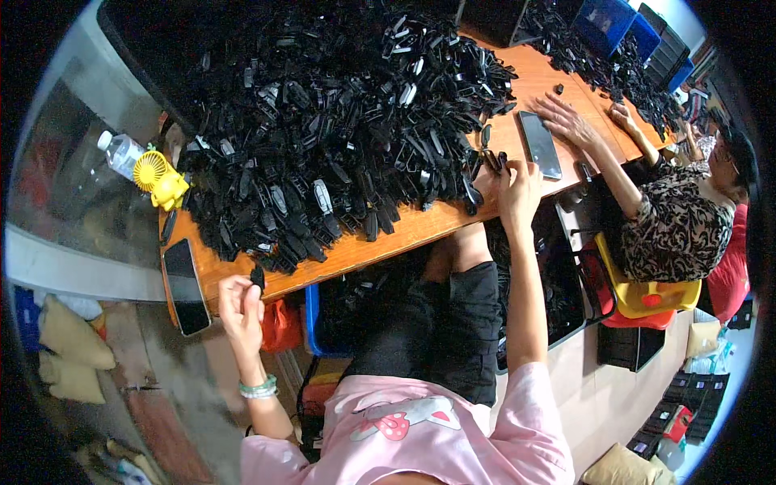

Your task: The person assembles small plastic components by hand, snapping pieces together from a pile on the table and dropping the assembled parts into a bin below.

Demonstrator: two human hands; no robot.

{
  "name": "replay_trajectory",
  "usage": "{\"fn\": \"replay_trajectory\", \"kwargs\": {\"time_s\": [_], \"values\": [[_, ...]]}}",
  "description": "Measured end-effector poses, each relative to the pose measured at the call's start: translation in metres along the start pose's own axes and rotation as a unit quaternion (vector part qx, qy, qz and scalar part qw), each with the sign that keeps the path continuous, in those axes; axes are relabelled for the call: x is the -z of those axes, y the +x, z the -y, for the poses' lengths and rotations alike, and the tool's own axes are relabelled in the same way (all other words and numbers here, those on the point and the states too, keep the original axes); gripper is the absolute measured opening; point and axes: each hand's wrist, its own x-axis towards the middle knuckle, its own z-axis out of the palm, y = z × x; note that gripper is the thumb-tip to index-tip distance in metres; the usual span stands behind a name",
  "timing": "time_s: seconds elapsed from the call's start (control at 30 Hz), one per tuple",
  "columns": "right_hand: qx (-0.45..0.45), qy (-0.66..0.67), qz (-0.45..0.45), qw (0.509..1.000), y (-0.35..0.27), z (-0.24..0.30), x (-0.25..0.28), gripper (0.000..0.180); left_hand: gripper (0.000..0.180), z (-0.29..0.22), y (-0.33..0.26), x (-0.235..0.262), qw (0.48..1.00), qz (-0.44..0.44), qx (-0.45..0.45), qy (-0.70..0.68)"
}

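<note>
A big heap of small black plastic parts (339, 113) covers most of the orange wooden table (404, 230). My left hand (240, 303) is at the table's near edge, fingers closed on one small black part (258, 278). My right hand (517, 190) reaches to the right edge of the heap and grips a black part (495, 160) there. My lap in dark trousers shows below the table edge.
A dark phone (186, 287) lies on the table's left corner, beside a yellow hand fan (159, 179) and a water bottle (120, 152). Another person sits at right, hands (566, 120) near a second phone (540, 144). Blue bins (614, 24) stand at the back; a blue crate (323, 319) sits under the table.
</note>
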Motion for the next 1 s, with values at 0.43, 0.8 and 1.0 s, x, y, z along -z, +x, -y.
{"fn": "replay_trajectory", "kwargs": {"time_s": [0.43, 0.8, 1.0], "values": [[-0.023, -0.025, 0.032, 0.999, 0.017, -0.023, -0.001, 0.010, 0.020, -0.026, -0.018, -0.078, 0.986, 0.129, 0.089, -0.054], [-0.136, 0.589, 0.345, 0.718, -0.061, 0.113, 0.081, 0.028, 0.027, -0.045, -0.009, -0.117, 0.951, 0.294, -0.061, 0.076], [-0.189, 0.661, 0.411, 0.599, -0.096, 0.120, 0.084, 0.028, 0.027, -0.057, -0.010, -0.120, 0.960, 0.270, -0.051, 0.053]]}}
